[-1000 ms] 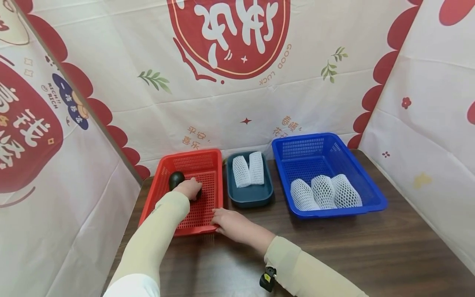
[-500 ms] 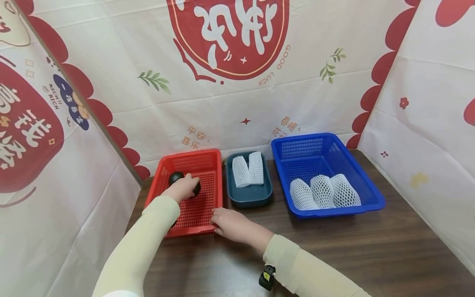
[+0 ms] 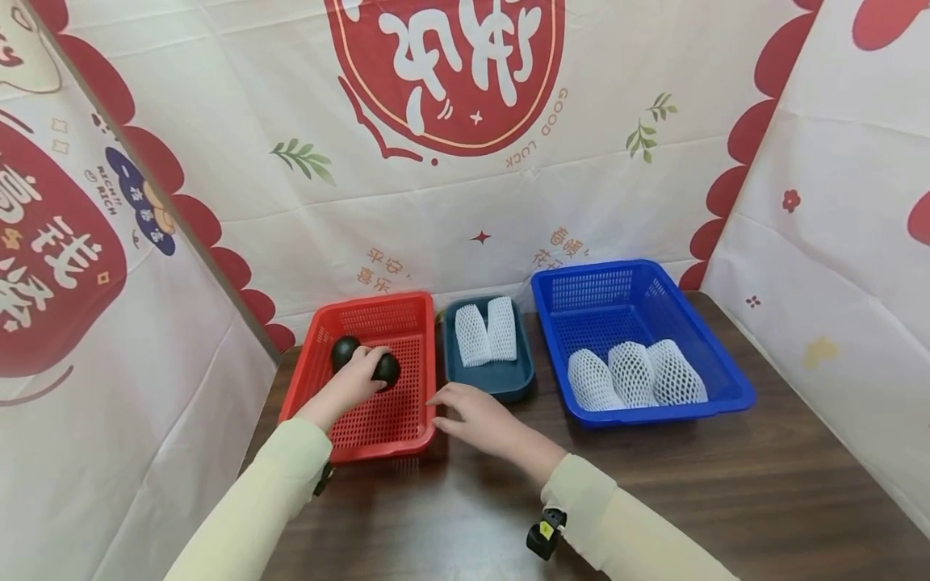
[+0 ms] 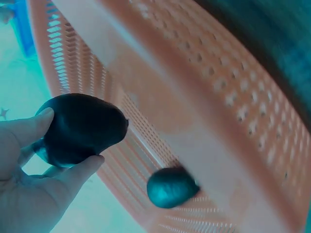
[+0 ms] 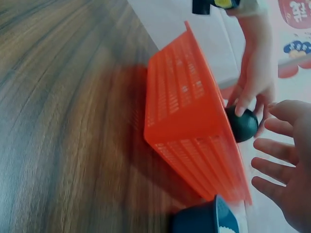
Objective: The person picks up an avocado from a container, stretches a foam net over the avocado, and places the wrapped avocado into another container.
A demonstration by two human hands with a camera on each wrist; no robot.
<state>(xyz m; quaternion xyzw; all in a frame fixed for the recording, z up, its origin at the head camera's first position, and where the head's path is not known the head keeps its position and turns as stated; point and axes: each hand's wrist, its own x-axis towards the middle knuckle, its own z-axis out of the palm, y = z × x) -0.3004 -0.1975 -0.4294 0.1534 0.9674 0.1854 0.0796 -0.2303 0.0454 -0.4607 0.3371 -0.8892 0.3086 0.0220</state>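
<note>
My left hand (image 3: 347, 386) grips a dark, smooth avocado (image 3: 388, 369), thumb and fingers on opposite sides of it, over the red basket (image 3: 385, 452). In the left wrist view, this avocado (image 4: 85, 128) is held in the fingertips, its small stem end pointing away from the palm. A second avocado (image 3: 345, 350) lies inside the basket, partly behind the left hand. My right hand (image 3: 475, 418) is beside the basket's right side, holding nothing. Its fingers are spread and extended in the right wrist view, pointing toward the held avocado.
Right of the red basket stands a dark teal tray (image 3: 487, 395) with two white foam net sleeves (image 3: 485, 332). Farther right, a blue basket (image 3: 726, 363) holds three net-covered items (image 3: 634, 377) along its front. Printed cloth walls (image 3: 436, 210) enclose the wooden table (image 3: 654, 484).
The left hand has turned and raised the avocado, which shows more now. The right hand has let go of the red basket's front right corner and shifted slightly up and right.
</note>
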